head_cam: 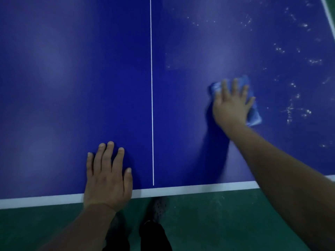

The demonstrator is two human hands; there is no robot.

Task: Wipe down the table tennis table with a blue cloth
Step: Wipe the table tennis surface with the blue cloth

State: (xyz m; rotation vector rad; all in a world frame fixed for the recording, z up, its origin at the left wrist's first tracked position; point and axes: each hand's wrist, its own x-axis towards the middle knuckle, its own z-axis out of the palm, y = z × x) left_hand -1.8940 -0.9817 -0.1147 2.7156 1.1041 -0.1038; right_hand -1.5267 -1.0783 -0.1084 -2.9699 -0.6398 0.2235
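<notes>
The blue table tennis table (pixel 72 87) fills the view, with a white centre line (pixel 152 105) and a white near edge band (pixel 181 192). My right hand (pixel 231 104) presses flat, fingers spread, on a folded blue cloth (pixel 253 116) on the right half of the table. The cloth shows beyond the fingertips and at the hand's right side; the rest is hidden under the palm. My left hand (pixel 108 178) rests flat on the table at the near edge, just left of the centre line, holding nothing.
White specks and smears (pixel 293 105) dot the right part of the table, to the right of the cloth and further back. The table's right edge line (pixel 329 15) shows at top right. Green floor (pixel 208 223) and my legs and shoe (pixel 159 209) lie below the near edge.
</notes>
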